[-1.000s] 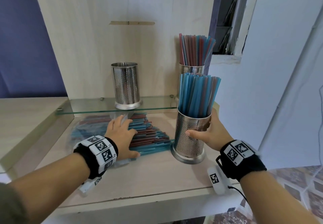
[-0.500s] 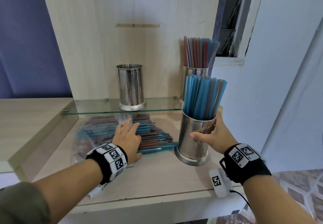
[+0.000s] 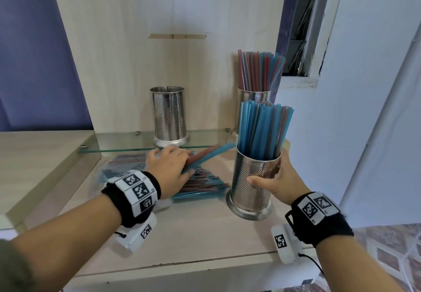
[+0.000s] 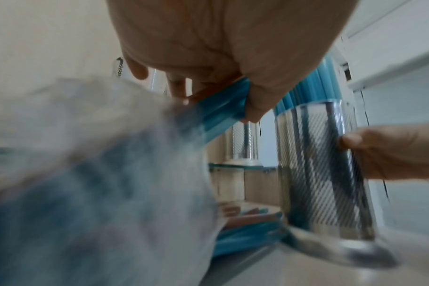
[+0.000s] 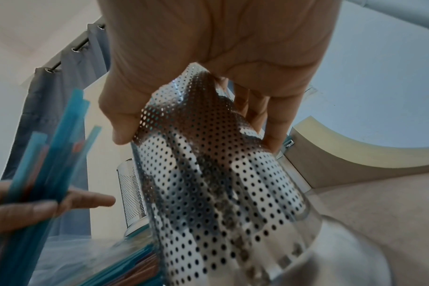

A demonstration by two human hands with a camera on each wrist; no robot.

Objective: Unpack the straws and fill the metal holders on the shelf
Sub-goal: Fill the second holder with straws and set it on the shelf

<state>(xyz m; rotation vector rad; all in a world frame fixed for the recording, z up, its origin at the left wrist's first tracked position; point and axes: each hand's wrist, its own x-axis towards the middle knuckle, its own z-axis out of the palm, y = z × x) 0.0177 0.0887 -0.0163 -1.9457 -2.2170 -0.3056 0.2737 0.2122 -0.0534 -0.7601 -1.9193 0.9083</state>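
Observation:
My right hand (image 3: 276, 183) (image 5: 208, 81) grips a perforated metal holder (image 3: 251, 182) (image 5: 223, 183) (image 4: 321, 170) packed with blue straws (image 3: 262, 130), standing on the wooden counter. My left hand (image 3: 168, 168) (image 4: 223, 63) grips a small bundle of blue and red straws (image 3: 209, 153) (image 4: 220, 108) (image 5: 44, 154), raised off the pile of loose straws (image 3: 200, 184) in a clear plastic bag (image 3: 109, 173) (image 4: 86, 174). On the glass shelf (image 3: 127, 142) stand an empty metal holder (image 3: 168, 115) (image 5: 132, 195) and, at the right, a holder (image 3: 252, 96) full of mixed straws (image 3: 259, 70).
A wooden back panel (image 3: 159, 41) rises behind the glass shelf. A lower wooden ledge (image 3: 34, 155) runs at the left. The counter's front edge (image 3: 182, 262) is near me, with a white wall (image 3: 364, 109) close on the right.
My left hand, flat on the pile before, has closed round a bundle of straws and lifted its far end up to the right. The right hand still holds the holder.

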